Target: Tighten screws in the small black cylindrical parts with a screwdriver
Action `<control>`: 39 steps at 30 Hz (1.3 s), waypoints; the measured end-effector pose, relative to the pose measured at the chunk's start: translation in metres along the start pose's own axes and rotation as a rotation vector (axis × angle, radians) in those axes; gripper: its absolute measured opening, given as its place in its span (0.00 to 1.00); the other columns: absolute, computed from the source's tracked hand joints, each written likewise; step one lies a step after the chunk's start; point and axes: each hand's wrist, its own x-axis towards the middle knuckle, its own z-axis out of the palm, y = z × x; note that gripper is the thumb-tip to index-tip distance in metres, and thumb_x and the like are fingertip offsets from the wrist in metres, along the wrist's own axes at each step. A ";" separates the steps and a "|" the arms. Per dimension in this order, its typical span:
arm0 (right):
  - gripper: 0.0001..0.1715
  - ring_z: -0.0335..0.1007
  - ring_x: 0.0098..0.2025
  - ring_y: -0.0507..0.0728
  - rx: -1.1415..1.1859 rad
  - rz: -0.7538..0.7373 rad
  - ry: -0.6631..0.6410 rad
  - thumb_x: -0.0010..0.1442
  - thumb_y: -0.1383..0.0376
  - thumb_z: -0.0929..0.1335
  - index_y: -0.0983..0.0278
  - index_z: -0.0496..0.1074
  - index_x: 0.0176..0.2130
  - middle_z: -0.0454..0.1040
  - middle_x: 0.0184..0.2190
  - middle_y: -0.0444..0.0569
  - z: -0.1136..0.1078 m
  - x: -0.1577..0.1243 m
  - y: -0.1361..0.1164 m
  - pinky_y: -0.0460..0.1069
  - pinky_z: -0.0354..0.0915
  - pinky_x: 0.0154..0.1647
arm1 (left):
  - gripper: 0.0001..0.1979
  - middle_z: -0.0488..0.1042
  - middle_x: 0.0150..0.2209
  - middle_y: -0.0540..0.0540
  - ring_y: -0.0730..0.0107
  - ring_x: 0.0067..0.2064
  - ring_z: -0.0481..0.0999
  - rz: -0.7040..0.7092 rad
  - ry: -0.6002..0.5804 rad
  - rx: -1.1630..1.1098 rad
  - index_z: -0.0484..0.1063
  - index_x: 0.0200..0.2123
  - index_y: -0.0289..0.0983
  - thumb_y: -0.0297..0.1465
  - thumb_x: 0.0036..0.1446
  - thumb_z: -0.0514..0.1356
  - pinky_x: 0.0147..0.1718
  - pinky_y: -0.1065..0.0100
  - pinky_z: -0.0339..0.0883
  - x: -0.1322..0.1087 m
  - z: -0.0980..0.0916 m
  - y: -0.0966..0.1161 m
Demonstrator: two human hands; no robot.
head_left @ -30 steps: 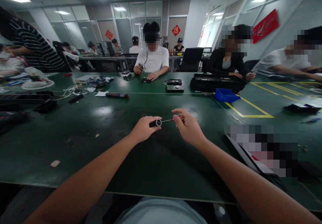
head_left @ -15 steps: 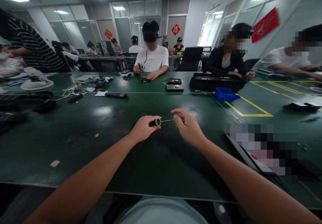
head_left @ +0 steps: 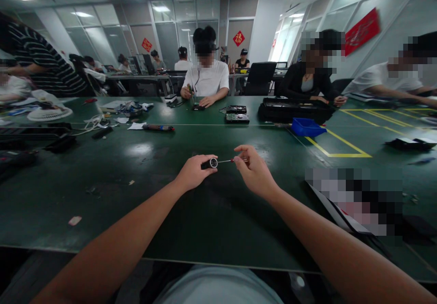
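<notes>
My left hand (head_left: 194, 172) is closed around a small black cylinder with a silver end (head_left: 210, 163), held just above the green table (head_left: 136, 195). My right hand (head_left: 253, 171) pinches the red handle of a thin screwdriver (head_left: 229, 160), whose metal shaft points left into the cylinder's silver end. Both hands are near the middle of the table, a short gap apart.
A blurred flat object (head_left: 351, 204) lies at my right. Farther off are a blue tray (head_left: 306, 127), a black case (head_left: 293, 111), hard drives (head_left: 236, 118), a tool (head_left: 159, 128) and cables at the left. Several people sit across the table. Yellow tape marks the right side.
Both hands have shifted slightly up and away with the cylinder and screwdriver; the grips are unchanged.
</notes>
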 end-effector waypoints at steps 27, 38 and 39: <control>0.17 0.69 0.27 0.56 -0.005 0.102 -0.034 0.63 0.57 0.63 0.61 0.66 0.49 0.72 0.27 0.43 0.000 0.003 0.004 0.51 0.62 0.30 | 0.19 0.78 0.51 0.46 0.58 0.52 0.75 0.018 -0.019 -0.013 0.76 0.52 0.43 0.33 0.56 0.66 0.56 0.55 0.64 0.000 0.002 0.001; 0.57 0.58 0.66 0.71 -0.069 0.058 0.036 0.58 0.42 0.67 0.59 0.39 0.72 0.59 0.66 0.65 0.003 -0.001 0.006 0.69 0.59 0.60 | 0.20 0.78 0.50 0.46 0.58 0.52 0.75 -0.015 0.003 -0.002 0.76 0.53 0.44 0.32 0.55 0.67 0.55 0.55 0.65 0.000 0.002 -0.001; 0.60 0.52 0.69 0.72 -0.092 0.047 0.035 0.58 0.40 0.67 0.59 0.36 0.73 0.54 0.69 0.66 0.003 -0.001 0.006 0.71 0.56 0.62 | 0.21 0.78 0.50 0.46 0.58 0.52 0.75 -0.013 0.008 -0.001 0.76 0.53 0.44 0.32 0.55 0.67 0.56 0.55 0.65 0.000 0.002 -0.002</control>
